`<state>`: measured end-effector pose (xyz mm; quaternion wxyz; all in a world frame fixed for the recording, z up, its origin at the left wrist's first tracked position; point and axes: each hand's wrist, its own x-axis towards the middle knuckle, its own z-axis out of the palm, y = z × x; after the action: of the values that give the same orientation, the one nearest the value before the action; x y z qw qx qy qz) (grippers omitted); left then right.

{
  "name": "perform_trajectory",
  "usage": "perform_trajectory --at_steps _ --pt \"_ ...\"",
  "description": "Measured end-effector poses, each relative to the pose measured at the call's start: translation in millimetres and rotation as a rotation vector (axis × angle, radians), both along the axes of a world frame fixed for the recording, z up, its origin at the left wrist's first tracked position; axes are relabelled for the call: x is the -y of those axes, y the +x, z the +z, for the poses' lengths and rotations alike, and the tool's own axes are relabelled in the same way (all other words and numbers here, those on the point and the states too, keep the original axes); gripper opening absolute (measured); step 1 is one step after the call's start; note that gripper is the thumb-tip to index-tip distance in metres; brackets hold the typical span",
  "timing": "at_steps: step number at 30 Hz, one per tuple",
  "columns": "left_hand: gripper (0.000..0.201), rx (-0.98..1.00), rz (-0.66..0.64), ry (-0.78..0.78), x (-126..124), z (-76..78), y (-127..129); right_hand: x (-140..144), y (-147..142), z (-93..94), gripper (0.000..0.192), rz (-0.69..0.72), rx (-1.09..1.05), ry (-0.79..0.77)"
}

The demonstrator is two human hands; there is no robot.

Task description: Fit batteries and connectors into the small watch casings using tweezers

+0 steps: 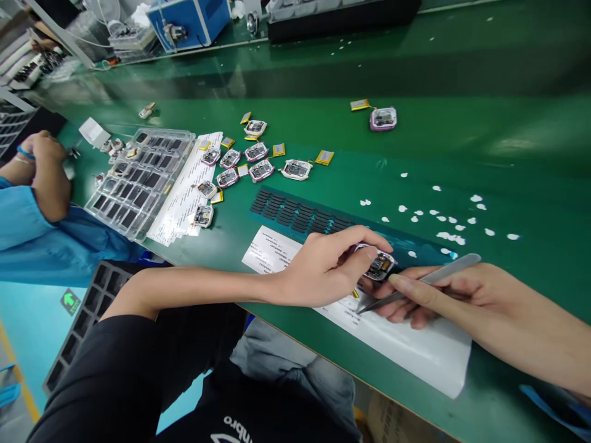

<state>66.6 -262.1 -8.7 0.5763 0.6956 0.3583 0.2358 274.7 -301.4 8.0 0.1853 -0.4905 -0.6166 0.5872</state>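
Observation:
My left hand (325,264) grips a small watch-like housing (381,266) between thumb and fingers, its circuit board facing up. A yellow-edged battery piece shows partly below it. In my right hand (443,292) lies a pair of metal tweezers (450,269), slanting with the tips down and left, over a white label sheet (415,344). The right fingertips are close beside the housing; whether they touch it is hard to see. Beyond my hands lies a teal strip (300,212) bearing rows of black pads.
Several open housings with batteries (261,170) lie on the green table (508,135), one farther off (383,119). White scraps (450,237) are scattered at right. A clear compartment tray (138,184) stands at left, near another person's arms (48,166). A blue box (189,24) is at the back.

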Motion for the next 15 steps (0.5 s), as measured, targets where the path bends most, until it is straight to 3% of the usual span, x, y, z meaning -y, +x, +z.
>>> perform_trajectory --at_steps 9,15 --pt "0.021 0.009 -0.005 -0.012 0 1.0 0 2 3 5.3 0.065 -0.104 -0.006 0.077" --pt "0.016 0.095 -0.045 -0.099 -2 1.1 -1 12 12 -1.7 0.061 -0.456 0.092 0.239"
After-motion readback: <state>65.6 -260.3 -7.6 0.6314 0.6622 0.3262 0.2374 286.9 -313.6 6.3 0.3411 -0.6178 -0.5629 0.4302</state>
